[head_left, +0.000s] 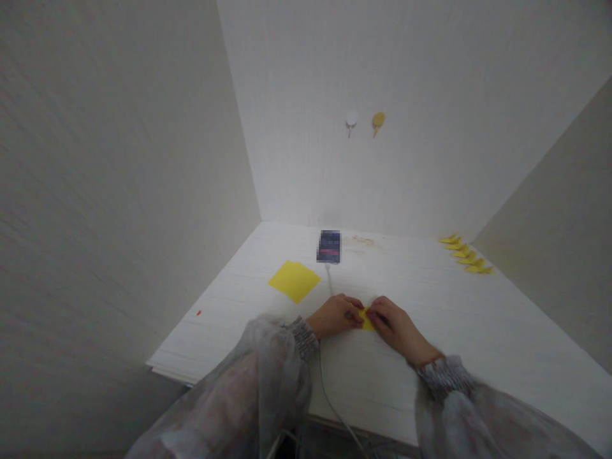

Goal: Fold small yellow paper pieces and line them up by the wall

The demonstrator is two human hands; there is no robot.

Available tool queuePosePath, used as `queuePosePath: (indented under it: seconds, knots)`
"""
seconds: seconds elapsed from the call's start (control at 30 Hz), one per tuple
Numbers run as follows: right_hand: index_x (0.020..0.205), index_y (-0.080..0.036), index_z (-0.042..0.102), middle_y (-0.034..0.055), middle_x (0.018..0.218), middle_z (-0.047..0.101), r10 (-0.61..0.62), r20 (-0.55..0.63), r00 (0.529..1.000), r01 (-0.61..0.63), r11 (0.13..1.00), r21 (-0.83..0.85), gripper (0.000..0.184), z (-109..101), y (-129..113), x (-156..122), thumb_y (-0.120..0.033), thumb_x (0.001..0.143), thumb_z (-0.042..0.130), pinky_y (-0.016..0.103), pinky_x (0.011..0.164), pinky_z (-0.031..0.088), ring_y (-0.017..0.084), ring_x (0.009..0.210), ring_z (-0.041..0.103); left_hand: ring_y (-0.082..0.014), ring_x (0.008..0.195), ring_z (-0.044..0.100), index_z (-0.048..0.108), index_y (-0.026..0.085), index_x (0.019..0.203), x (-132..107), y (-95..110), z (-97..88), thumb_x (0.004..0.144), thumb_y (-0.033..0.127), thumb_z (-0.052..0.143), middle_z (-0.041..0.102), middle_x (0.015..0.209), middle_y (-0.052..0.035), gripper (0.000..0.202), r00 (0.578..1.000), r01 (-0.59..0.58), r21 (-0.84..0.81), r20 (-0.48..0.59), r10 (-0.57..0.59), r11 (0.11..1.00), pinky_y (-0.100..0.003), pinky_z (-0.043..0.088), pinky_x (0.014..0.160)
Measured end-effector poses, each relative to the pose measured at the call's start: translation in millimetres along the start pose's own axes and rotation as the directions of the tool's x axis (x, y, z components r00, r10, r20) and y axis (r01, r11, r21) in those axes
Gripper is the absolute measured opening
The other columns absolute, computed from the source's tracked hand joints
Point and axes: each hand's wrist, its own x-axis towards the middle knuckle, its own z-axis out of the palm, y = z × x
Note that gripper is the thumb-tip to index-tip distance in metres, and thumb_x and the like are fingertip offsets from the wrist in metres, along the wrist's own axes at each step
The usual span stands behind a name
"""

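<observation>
A small folded piece of yellow paper (366,319) lies on the white table (478,319), pinched between both hands. My left hand (335,315) presses its left side with the fingers curled down on it. Closed fingertips of my right hand (394,324) hold the right side. Most of the paper is hidden under the fingers. Both arms wear sheer grey sleeves with gathered cuffs.
A stack of square yellow sheets (294,280) lies left of centre. A dark phone (329,247) with a white cable (329,389) stands behind the hands. Several folded yellow pieces (466,254) line the far right edge. Two wall hooks (364,122) hang above.
</observation>
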Motion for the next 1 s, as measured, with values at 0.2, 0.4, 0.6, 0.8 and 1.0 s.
queuePosePath:
  seconds: [0.2,0.4,0.6,0.8,1.0]
  knots:
    - [0.098,-0.020,0.057,0.0098,0.097,0.051,-0.150,0.143,0.978,0.165,0.981,-0.103,0.024,-9.7,-15.5,-11.8,-0.022,0.082,0.039,0.032,0.070,0.044,0.017,0.079,0.051,-0.0137,0.088,0.054,0.066,0.018,0.070,0.9,-1.1,1.4,0.066,0.026,0.061,0.059,0.099,-0.0026,0.011,1.000,0.027,-0.011,0.012,-0.027,1.000,-0.023,0.039,0.081]
    - [0.090,-0.023,0.063,0.0094,0.097,0.053,-0.158,0.156,0.975,0.197,0.940,-0.278,0.023,-10.5,-10.6,-10.9,-0.026,0.081,0.041,0.036,0.071,0.040,0.020,0.083,0.051,-0.0136,0.086,0.054,0.065,0.015,0.069,0.8,0.2,-0.4,0.065,0.026,0.062,0.059,0.098,-0.0042,0.013,1.000,-0.007,-0.024,0.024,0.007,1.000,-0.023,0.039,0.080]
    - [0.083,-0.022,0.065,0.0084,0.096,0.053,-0.136,0.145,0.980,0.172,0.948,-0.268,0.027,-13.1,-14.1,-10.0,-0.025,0.083,0.038,0.033,0.070,0.040,0.017,0.079,0.052,-0.0124,0.084,0.055,0.064,0.017,0.081,1.7,-2.1,0.7,0.073,0.029,0.052,0.062,0.093,-0.0025,0.019,0.997,0.072,-0.082,0.013,-0.071,0.994,-0.023,0.040,0.077]
    - [0.087,-0.023,0.064,0.0084,0.097,0.053,-0.138,0.136,0.981,0.169,0.955,-0.245,0.026,-15.2,-15.6,-11.7,-0.025,0.083,0.039,0.033,0.070,0.039,0.017,0.079,0.051,-0.0130,0.075,0.056,0.061,0.015,0.086,4.0,5.0,7.5,0.065,0.035,0.058,0.063,0.083,-0.0028,0.028,0.970,0.222,-0.088,-0.081,-0.229,0.971,-0.024,0.043,0.070]
    - [0.090,-0.025,0.064,0.0081,0.097,0.052,-0.140,0.134,0.981,0.172,0.948,-0.269,0.024,-10.0,-5.7,-11.9,-0.025,0.081,0.042,0.033,0.070,0.039,0.019,0.081,0.051,-0.0133,0.075,0.055,0.058,0.015,0.082,4.2,12.1,5.4,0.061,0.035,0.062,0.061,0.082,-0.0026,0.029,0.978,0.182,-0.065,-0.090,-0.187,0.981,-0.024,0.042,0.070]
